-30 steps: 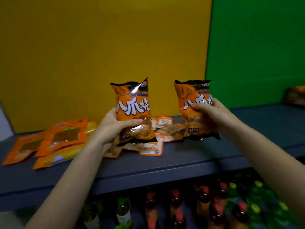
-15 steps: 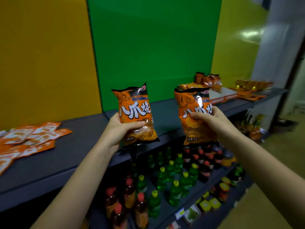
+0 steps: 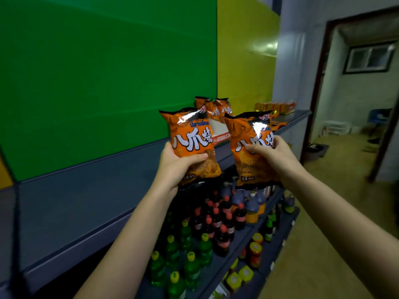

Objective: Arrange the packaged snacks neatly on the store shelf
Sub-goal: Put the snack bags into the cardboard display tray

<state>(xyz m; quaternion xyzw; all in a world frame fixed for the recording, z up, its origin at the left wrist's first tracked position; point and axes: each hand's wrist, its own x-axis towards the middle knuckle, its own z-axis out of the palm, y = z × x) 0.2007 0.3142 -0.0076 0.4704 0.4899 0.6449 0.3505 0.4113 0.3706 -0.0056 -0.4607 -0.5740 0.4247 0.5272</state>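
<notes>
Nearest, mid-frame: left grip (image 3: 179, 167) is curled round one orange snack bag (image 3: 190, 139) and right grip (image 3: 275, 154) round a second orange bag (image 3: 250, 160), both upright, side by side, held in the air off the front edge of the grey shelf (image 3: 86, 201), with bottles (image 3: 216, 221) on the lower shelf beneath. Further back, centre: matching bags (image 3: 216, 108) stand in a box on that shelf. Looks mid-task: some are stocked, but these two are not yet set down or lined up.

2 hands (image 3: 177, 167), 2 orange snack bags (image 3: 190, 137) held, 1 white box (image 3: 219, 128) behind
</notes>
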